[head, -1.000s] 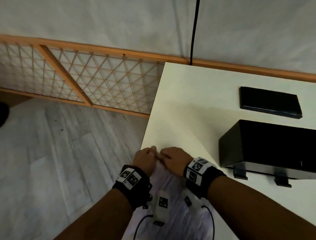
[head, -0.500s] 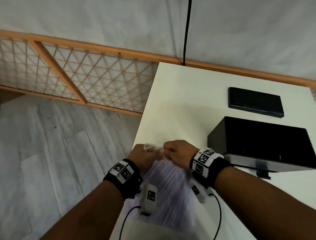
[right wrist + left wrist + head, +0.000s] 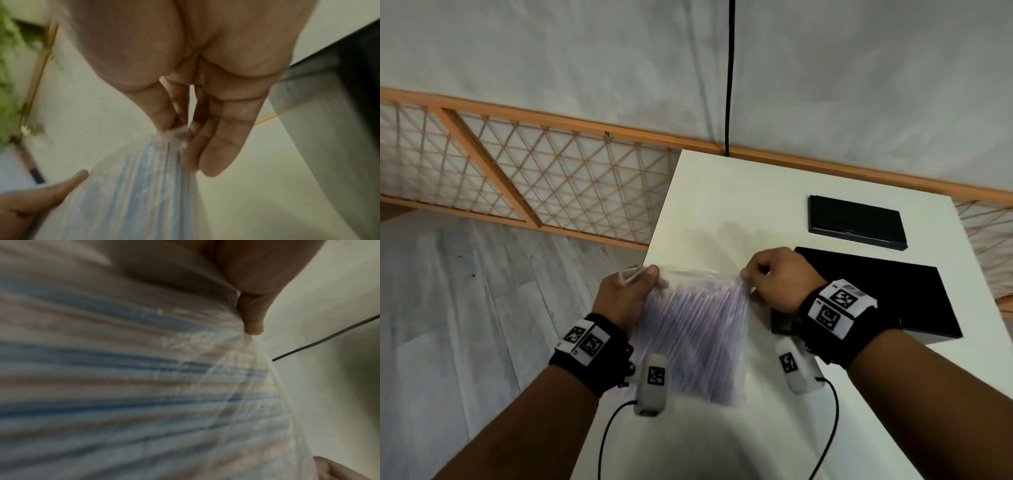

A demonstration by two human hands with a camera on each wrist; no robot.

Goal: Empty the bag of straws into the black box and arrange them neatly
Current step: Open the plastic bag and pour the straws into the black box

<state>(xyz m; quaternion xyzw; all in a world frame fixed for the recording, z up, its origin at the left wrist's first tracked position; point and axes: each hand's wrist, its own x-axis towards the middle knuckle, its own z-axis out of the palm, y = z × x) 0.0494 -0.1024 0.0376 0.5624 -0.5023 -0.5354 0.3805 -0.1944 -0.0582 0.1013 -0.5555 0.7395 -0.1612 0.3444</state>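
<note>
A clear plastic bag of straws hangs above the white table, held up by its top corners. My left hand pinches the left corner and my right hand pinches the right corner, so the top edge is stretched wide. Blue and pale straws fill the left wrist view behind the film. In the right wrist view, my right hand's fingertips pinch the bag. The black box stands on the table right of my right hand, partly hidden by the wrist.
A flat black lid lies on the table beyond the box. A black cable runs down the wall to the table's far edge. A wooden lattice fence borders the floor at left. The table's left edge lies near my left hand.
My hands were together at the bag's top; they have pulled apart sideways and lifted, spreading the bag wide. The view has shifted so the box sits further right and lower.
</note>
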